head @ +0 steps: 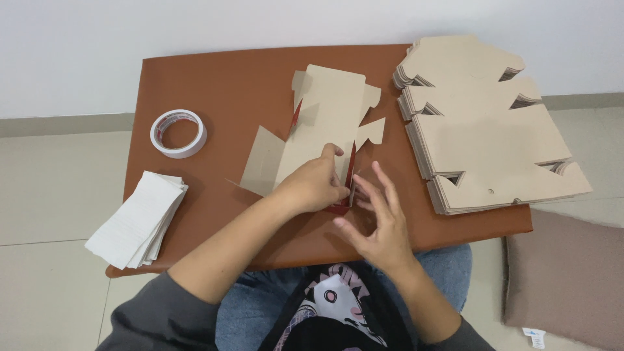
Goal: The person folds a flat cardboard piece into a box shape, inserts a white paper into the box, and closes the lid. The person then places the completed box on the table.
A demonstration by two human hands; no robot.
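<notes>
- Table (214, 84): brown top, bearing everything listed below except the cushion.
- Stack (484, 130): flat, die-cut brown box blanks piled at the table's right end, overhanging its edge.
- Cushion (572, 279): grey-brown, on the floor at lower right.
- Box blank (325, 110): single unfolded carton, brown outside and red inside, lying mid-table; its near end is partly folded upright between the two hands.
- Paper pile (140, 218): white sheets at the table's left front corner.
- Left hand (315, 185): fingers closed over the blank's near flap, pinching the raised red panel.
- Right hand (377, 218): fingers spread loosely, fingertips touching the same fold from the right.
- Tape roll (178, 133): white, left of the blank.
</notes>
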